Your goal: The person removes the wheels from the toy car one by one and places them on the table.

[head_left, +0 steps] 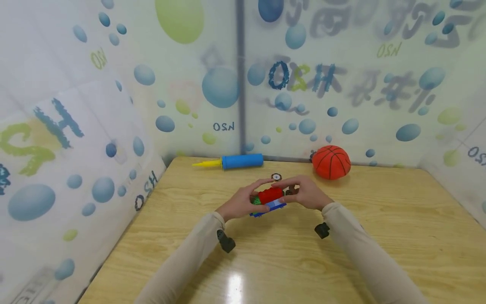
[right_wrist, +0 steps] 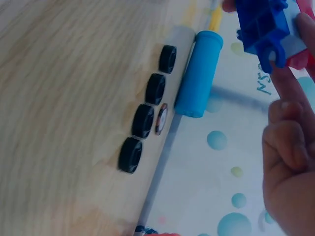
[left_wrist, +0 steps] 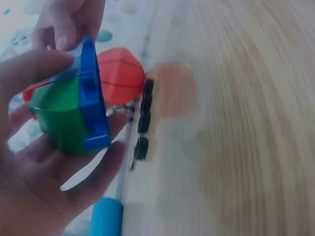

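Both hands hold a toy vehicle body raised over the table, with a red ridged upper part and a blue base. My left hand grips its green block, thumb and fingers spread around that end. At the opposite end my right hand pinches it between thumb and fingers. The blue underside, with clip-like hooks, shows in the right wrist view. Several black toy wheels stand in a row on the table behind the toy, mostly hidden by the hands in the head view.
A small round disc with a white middle lies by the wheels. Along the back edge are a blue hand pump with a yellow nozzle and a red basketball-patterned ball. Printed curtain walls enclose the wooden table.
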A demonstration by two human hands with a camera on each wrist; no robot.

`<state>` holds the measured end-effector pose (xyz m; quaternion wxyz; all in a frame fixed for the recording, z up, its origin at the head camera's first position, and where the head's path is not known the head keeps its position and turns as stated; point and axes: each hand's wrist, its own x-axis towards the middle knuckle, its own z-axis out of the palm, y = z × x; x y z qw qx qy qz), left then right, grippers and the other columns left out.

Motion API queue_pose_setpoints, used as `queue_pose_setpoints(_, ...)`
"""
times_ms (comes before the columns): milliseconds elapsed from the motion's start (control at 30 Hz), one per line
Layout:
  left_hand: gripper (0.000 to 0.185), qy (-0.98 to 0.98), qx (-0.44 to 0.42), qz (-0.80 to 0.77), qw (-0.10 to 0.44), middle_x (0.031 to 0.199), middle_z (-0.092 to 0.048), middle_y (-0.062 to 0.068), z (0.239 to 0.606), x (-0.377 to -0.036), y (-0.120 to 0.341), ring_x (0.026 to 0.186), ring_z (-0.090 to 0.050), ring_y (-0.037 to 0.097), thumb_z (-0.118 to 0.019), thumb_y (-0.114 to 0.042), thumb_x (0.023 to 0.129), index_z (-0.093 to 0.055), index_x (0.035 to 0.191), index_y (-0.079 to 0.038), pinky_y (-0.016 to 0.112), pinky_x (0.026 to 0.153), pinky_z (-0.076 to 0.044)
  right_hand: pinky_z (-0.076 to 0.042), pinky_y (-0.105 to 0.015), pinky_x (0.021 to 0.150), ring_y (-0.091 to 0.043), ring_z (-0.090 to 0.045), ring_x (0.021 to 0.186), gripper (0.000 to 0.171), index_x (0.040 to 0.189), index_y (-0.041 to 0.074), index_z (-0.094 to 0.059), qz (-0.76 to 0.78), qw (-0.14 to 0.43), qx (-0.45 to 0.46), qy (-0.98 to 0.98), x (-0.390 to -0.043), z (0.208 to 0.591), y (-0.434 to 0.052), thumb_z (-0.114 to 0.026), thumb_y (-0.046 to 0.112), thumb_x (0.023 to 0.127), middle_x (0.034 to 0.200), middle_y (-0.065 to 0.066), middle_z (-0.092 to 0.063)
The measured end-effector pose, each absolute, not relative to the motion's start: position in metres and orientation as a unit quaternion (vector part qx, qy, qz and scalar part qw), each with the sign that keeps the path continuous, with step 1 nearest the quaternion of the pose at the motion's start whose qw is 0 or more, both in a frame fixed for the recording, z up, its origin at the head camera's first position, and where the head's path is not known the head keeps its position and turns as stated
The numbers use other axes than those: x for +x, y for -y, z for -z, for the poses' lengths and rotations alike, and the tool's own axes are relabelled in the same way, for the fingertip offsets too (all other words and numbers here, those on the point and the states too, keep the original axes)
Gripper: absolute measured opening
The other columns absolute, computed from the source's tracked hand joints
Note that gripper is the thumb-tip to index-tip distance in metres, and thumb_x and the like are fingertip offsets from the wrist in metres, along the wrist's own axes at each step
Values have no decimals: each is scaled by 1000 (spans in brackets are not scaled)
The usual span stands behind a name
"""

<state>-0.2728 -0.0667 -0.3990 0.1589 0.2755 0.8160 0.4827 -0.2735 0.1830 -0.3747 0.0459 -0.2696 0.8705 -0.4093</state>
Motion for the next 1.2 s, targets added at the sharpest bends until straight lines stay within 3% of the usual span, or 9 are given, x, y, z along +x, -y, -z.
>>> queue_pose_setpoints(133,65,-821,288,-483,96,132,-67,10,402,-275,69,111,-69,28,-73,-15,91,-46,146,-37,45,96,-58,-36,-24,57,-17,-44,67,43,125,14,-72,435,13,-228,-871,-272,382,-190,-81,13,83,107,-9,-74)
queue_pose_setpoints(300,48,-840,300,-449,48,129,-69,7,406,-276,66,112,-68,24,-74,-13,91,-59,135,-26,43,95,-58,-44,-24,59,-18,-52,71,42,125,11,-72,431,0,-227,-873,-271,388,-195,-81,10,83,109,-13,-75)
queue_pose_setpoints(500,47,-860,313,-402,35,133,-68,-1,407,-280,59,114,-67,21,-76,-11,89,-63,132,-25,37,92,-58,-47,-24,64,-17,-56,77,45,125,9,-71,389,-3,-230,-892,-271,389,-198,-80,5,81,103,-10,-73)
queue_pose_setpoints(800,44,-876,333,-346,44,120,-72,5,415,-285,48,101,-68,21,-77,-9,87,-65,128,-21,36,93,-57,-41,-24,63,-15,-51,73,44,123,8,-71,312,18,-226,-923,-272,396,-197,-81,6,81,98,-4,-73)
queue_pose_setpoints(1200,44,-890,317,-323,54,113,-75,6,415,-285,42,102,-68,19,-77,-9,87,-63,127,-23,37,96,-55,-39,-26,65,-22,-54,77,41,119,8,-72,294,32,-225,-928,-276,399,-195,-83,6,79,102,-6,-76)
